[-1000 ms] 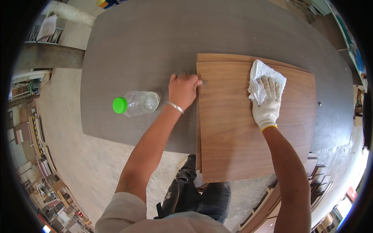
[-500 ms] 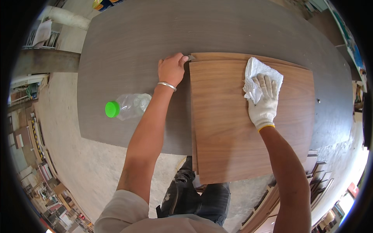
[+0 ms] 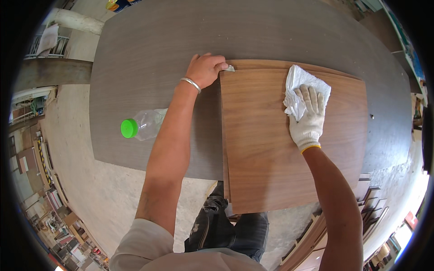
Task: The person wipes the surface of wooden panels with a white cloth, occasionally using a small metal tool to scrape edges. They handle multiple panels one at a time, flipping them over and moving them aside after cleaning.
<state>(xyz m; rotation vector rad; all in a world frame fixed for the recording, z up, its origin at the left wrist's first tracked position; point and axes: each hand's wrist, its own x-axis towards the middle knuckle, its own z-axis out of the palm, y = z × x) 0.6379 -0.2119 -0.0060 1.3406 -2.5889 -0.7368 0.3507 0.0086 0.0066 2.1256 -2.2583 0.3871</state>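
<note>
A stack of brown wood-grain panels (image 3: 271, 149) lies on the dark grey table, the top panel slightly offset from those beneath. At the stack's far left corner, my bare left hand (image 3: 205, 71) pinches a small flat metallic-looking piece (image 3: 230, 68), its tip resting over the panel edge. Its exact kind is hard to make out. My right hand (image 3: 308, 113), in a white knit glove, lies flat with fingers stretched over a crumpled white cloth (image 3: 316, 77), pressing it onto the top panel. Left of my left forearm lies a clear plastic bottle (image 3: 145, 125) with a green cap, partly hidden by the arm.
The grey table (image 3: 149, 58) extends beyond the stack on the left, far and right sides. A small dark object (image 3: 372, 116) sits on it at right. The panels overhang the near edge above my legs. Boards lean at lower right; assorted scraps (image 3: 68, 226) line the floor at left.
My left hand has shifted slightly right and farther away, bringing the small flat piece over the panels' corner. My right hand and the cloth have stayed nearly in place.
</note>
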